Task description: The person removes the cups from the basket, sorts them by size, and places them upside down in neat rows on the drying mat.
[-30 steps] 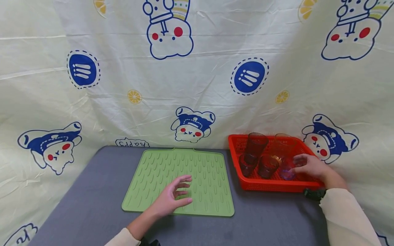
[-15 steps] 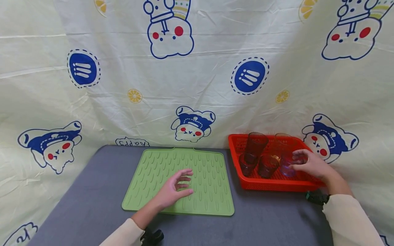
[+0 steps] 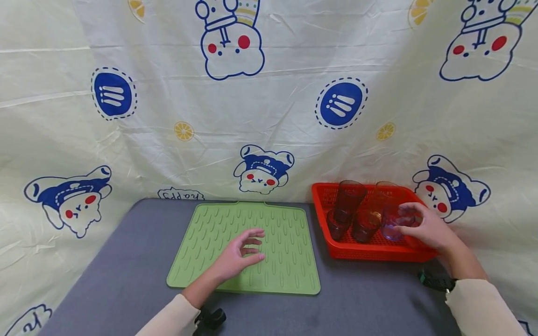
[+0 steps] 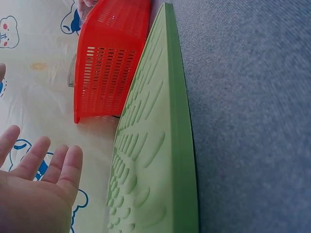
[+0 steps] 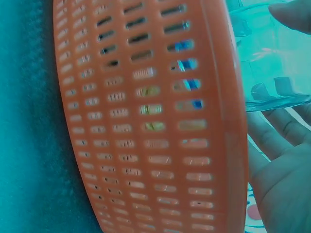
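Observation:
A clear drinking glass with a purplish tint (image 3: 391, 227) is at the right side of the red plastic basket (image 3: 378, 253). My right hand (image 3: 430, 228) grips it from the right. In the right wrist view, the thumb lies against the clear glass (image 5: 272, 63) and the fingers are partly behind it. Beside it in the basket are a tall dark glass (image 3: 350, 198), shorter dark glasses (image 3: 364, 227) and another clear glass (image 3: 384, 191). My left hand (image 3: 233, 265) hovers over the green ridged mat (image 3: 281, 280), fingers spread, holding nothing.
The mat lies on a grey table (image 3: 113, 275), left of the basket. Perforated basket walls (image 5: 160, 145) rise close to the right hand. A patterned white curtain (image 3: 277, 107) hangs behind the table.
My right hand has drawn slightly up and back, and the clear glass has shifted a little with it. The left hand has risen slightly over the mat.

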{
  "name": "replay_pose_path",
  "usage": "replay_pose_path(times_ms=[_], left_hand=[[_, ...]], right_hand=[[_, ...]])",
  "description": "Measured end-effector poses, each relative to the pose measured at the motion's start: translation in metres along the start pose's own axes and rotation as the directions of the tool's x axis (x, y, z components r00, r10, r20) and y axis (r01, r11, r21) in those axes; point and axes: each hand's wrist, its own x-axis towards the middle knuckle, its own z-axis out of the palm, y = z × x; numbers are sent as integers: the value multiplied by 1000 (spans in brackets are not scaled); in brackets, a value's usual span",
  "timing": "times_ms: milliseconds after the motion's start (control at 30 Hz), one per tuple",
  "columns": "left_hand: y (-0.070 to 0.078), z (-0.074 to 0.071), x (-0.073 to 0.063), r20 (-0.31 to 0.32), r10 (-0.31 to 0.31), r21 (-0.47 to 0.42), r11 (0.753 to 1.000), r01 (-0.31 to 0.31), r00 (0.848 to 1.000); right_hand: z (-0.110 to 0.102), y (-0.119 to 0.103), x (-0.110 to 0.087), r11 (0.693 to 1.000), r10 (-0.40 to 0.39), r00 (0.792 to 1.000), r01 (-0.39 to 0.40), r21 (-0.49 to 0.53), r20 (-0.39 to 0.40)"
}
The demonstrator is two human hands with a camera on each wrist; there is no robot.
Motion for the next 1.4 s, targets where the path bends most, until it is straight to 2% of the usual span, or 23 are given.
replay_pose_path(times_ms=[167, 367, 600, 767, 1167, 1400], left_hand=[[3, 3, 4, 3, -6, 2, 1000, 6, 1000], [5, 8, 7, 19, -4, 3, 1000, 4, 1000], [7, 13, 11, 35, -5, -24, 1000, 6, 999], [9, 18, 14, 48, -7, -62, 998, 10, 999], [13, 24, 18, 60, -21, -82, 996, 26, 998], [16, 28, 20, 66, -10, -106, 994, 17, 998]], right_hand=[[4, -10, -9, 997, -23, 999, 25, 70, -25], [9, -21, -17, 990, -121, 988, 127, 58, -92], [22, -43, -25, 978, -171, 974, 186, 96, -149], [33, -59, -31, 966, -208, 965, 228, 121, -159], [60, -90, -37, 930, -291, 941, 321, 179, -171], [77, -105, -38, 911, -328, 932, 355, 211, -152]])
